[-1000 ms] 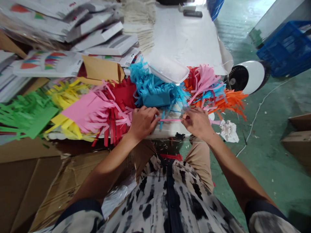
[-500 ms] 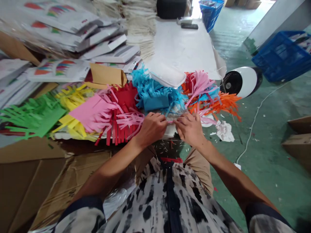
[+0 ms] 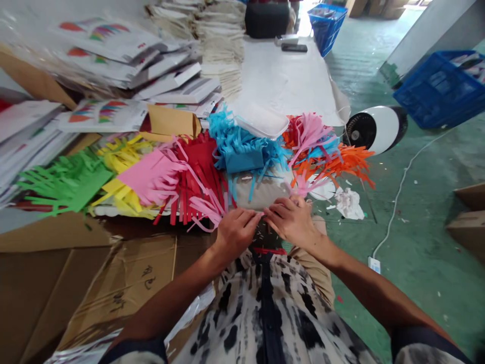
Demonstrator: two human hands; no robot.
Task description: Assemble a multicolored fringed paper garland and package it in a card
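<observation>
My left hand (image 3: 237, 230) and my right hand (image 3: 291, 220) meet fingertip to fingertip just in front of my lap, at the near edge of the table. Both pinch a bunch of thin pink paper strips: one tuft (image 3: 206, 210) fans out to the left of my left hand, another (image 3: 303, 186) rises above my right hand. Behind them lie piles of fringed paper: red (image 3: 197, 167), pink (image 3: 151, 174), blue (image 3: 242, 146), orange (image 3: 337, 162), yellow (image 3: 117, 156) and green (image 3: 68, 179).
A clear plastic tray (image 3: 261, 121) rests on the blue pile. Stacks of printed packets (image 3: 113, 60) fill the left of the white table (image 3: 288, 76). Flattened cardboard (image 3: 76, 273) lies at lower left. A small fan (image 3: 375, 129), crumpled paper (image 3: 348, 202) and blue crates (image 3: 443, 88) are at right.
My hands came together from about a strip's length apart and drew back toward my body, off the paper piles. The pink strip stretched between them is now bunched at my fingertips.
</observation>
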